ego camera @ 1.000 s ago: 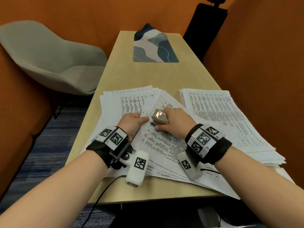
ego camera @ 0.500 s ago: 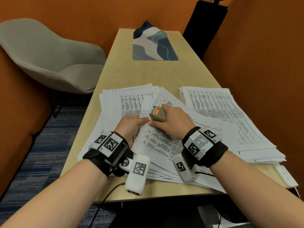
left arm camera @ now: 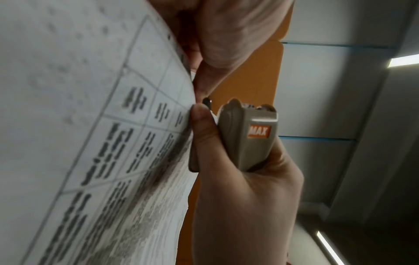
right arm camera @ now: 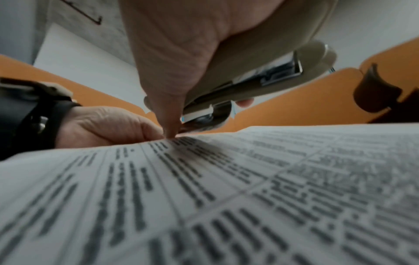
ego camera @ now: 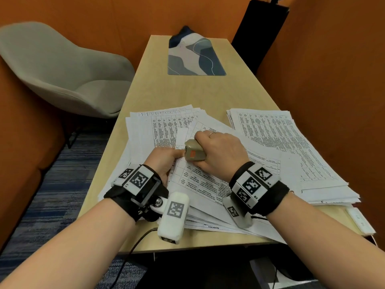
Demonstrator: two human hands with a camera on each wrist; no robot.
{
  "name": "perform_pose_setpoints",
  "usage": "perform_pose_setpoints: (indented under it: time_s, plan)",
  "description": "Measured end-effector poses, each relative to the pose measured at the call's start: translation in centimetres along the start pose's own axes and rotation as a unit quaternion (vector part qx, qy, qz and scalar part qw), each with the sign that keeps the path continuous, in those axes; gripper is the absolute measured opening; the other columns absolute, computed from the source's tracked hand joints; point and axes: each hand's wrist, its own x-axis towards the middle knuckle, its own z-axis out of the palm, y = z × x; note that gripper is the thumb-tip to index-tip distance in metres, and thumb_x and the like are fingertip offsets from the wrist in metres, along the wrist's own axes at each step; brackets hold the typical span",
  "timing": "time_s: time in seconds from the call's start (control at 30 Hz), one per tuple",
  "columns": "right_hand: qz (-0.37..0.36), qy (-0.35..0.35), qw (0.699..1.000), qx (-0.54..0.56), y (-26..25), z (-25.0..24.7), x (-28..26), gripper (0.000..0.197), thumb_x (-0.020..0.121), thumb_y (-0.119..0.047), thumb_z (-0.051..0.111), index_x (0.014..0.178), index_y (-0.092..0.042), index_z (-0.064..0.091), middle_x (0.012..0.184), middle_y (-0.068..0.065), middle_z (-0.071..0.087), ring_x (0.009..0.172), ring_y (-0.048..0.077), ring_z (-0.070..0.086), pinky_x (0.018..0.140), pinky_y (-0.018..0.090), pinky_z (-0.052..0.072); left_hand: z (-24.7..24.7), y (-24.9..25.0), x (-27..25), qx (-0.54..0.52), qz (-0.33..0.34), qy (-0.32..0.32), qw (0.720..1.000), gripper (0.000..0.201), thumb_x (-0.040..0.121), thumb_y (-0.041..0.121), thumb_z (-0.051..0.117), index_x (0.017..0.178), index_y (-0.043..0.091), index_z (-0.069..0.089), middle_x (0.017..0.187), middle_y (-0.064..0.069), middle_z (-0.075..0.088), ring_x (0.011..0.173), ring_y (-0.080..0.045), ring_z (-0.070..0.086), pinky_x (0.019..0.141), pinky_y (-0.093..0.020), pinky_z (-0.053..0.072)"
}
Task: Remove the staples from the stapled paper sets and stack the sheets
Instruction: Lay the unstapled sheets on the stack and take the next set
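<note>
1. Stapled paper set (ego camera: 200, 180): it lies tilted on top of the spread sheets near the front of the desk (ego camera: 187, 92), its upper-left corner raised between the two hands. The staple itself cannot be made out in any view.
2. Staple remover (ego camera: 194, 152): a beige tool with an orange label, its nose at the lifted corner, at about 9 o'clock from the right hand. Whether its tip is already under the staple is hidden.
3. Step in hand, as I judge it: prying the staple out of this set's corner. The next move calls for a firm squeeze or lever of the tool while the corner is kept taut, then lifting the loose sheets clear.
4. Right hand (ego camera: 220, 153): fingers curled tightly round the remover, thumb pressing down beside its nose, wrist low over the page.
5. Left hand (ego camera: 164, 161): at 9 o'clock from the tool, thumb and fingers pinching the paper corner, knuckles touching the sheets.
6. Paper stack (ego camera: 287, 147): at about 2 o'clock from the hands, a squarer pile, likely where freed sheets go.
7. Fanned sheets (ego camera: 158, 126): at 11 o'clock, loosely overlapped, partly under the set.
</note>
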Motion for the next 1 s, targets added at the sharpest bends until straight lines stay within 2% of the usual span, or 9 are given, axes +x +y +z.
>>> perform_pose_setpoints:
  time_s: [0.07, 0.17, 0.23, 0.4, 0.5, 0.6, 0.77, 0.9, 1.0]
  plan:
    - [0.006, 0.002, 1.0, 0.007, 0.0, -0.1, 0.1, 0.043, 0.087, -0.055, 0.05, 0.106, -0.016, 0.049, 0.102, 0.002, 0.062, 0.093, 0.026, 0.059, 0.065, 0.028, 0.029, 0.0, -0.1, 0.1, 0.005, 0.025, 0.003, 1.0, 0.008, 0.08, 0.0, 0.063, 0.075, -0.001, 0.057, 0.066, -0.019, 0.059, 0.056, -0.025, 0.059, 0.062, -0.035, 0.052]
    - [0.099, -0.026, 0.99, 0.097, 0.3, 0.2, 0.4, 0.04, 0.08, -0.059, 0.058, 0.092, -0.022, 0.049, 0.09, -0.002, 0.062, 0.084, 0.022, 0.057, 0.065, 0.028, 0.034, -0.2, -0.1, -0.1, 0.01, 0.058, -0.019, 0.998, 0.006, 0.086, 0.0, 0.058, 0.08, -0.003, 0.059, 0.066, -0.016, 0.063, 0.052, -0.022, 0.063, 0.051, -0.027, 0.055]
    - [0.161, -0.067, 0.964, 0.201, 0.8, 0.5, 0.7, 0.038, 0.074, -0.058, 0.066, 0.083, -0.023, 0.052, 0.08, -0.006, 0.059, 0.078, 0.016, 0.056, 0.063, 0.028, 0.039, -0.6, -0.2, -0.3, 0.015, 0.067, -0.049, 0.996, 0.008, 0.088, -0.003, 0.054, 0.085, -0.004, 0.062, 0.071, -0.015, 0.068, 0.057, -0.02, 0.067, 0.052, -0.026, 0.056]
    - [0.228, -0.134, 0.903, 0.339, 2.0, 1.6, 1.3, 0.035, 0.065, -0.05, 0.078, 0.072, -0.025, 0.055, 0.075, -0.007, 0.06, 0.071, 0.011, 0.058, 0.057, 0.023, 0.04, -1.1, -0.3, -0.3, 0.1, 0.101, -0.089, 0.986, 0.017, 0.083, -0.008, 0.056, 0.088, 0.005, 0.066, 0.085, -0.011, 0.071, 0.078, -0.023, 0.068, 0.078, -0.034, 0.055]
    - [0.251, -0.17, 0.853, 0.425, 2.3, 1.7, 1.2, 0.036, 0.065, -0.041, 0.081, 0.086, -0.017, 0.064, 0.082, -0.003, 0.068, 0.073, 0.012, 0.065, 0.063, 0.025, 0.049, -0.9, -0.4, -0.4, 0.13, 0.115, -0.085, 0.981, 0.019, 0.082, -0.009, 0.058, 0.086, 0.007, 0.067, 0.077, -0.003, 0.072, 0.072, -0.017, 0.069, 0.074, -0.028, 0.056]
    - [0.245, -0.207, 0.82, 0.475, 2.5, 1.3, 1.0, 0.02, 0.073, -0.028, 0.078, 0.082, -0.016, 0.066, 0.074, -0.004, 0.068, 0.059, 0.005, 0.063, 0.061, 0.021, 0.049, -0.7, -0.6, -0.6, 0.128, 0.124, -0.077, 0.981, 0.019, 0.082, -0.012, 0.057, 0.085, 0.005, 0.066, 0.07, 0.001, 0.071, 0.063, -0.01, 0.068, 0.063, -0.02, 0.056]
    - [0.252, -0.22, 0.794, 0.507, 3.0, 1.1, 0.2, 0.013, 0.078, -0.022, 0.074, 0.079, -0.015, 0.063, 0.066, -0.006, 0.067, 0.049, 0.001, 0.061, 0.049, 0.013, 0.046, 0.1, -0.7, -1.1, 0.119, 0.133, -0.08, 0.981, 0.02, 0.081, -0.015, 0.056, 0.093, -0.002, 0.065, 0.075, -0.005, 0.068, 0.059, -0.009, 0.068, 0.054, -0.018, 0.054]
    - [0.264, -0.214, 0.794, 0.503, 3.3, 1.2, -0.4, 0.017, 0.077, -0.027, 0.075, 0.083, -0.015, 0.064, 0.077, -0.002, 0.067, 0.066, 0.01, 0.064, 0.062, 0.021, 0.048, 0.4, -0.6, -1.0, 0.156, 0.14, -0.083, 0.974, 0.02, 0.08, -0.01, 0.06, 0.095, 0.002, 0.066, 0.088, -0.008, 0.07, 0.075, -0.017, 0.068, 0.071, -0.026, 0.055]
    - [0.259, -0.179, 0.815, 0.487, 3.3, 1.5, -0.6, 0.02, 0.073, -0.031, 0.077, 0.082, -0.018, 0.065, 0.077, -0.003, 0.068, 0.068, 0.011, 0.063, 0.065, 0.023, 0.048, 0.5, -0.7, -1.1, 0.14, 0.14, -0.07, 0.978, 0.019, 0.08, -0.011, 0.059, 0.091, 0.003, 0.067, 0.079, -0.005, 0.071, 0.069, -0.015, 0.069, 0.063, -0.024, 0.054]
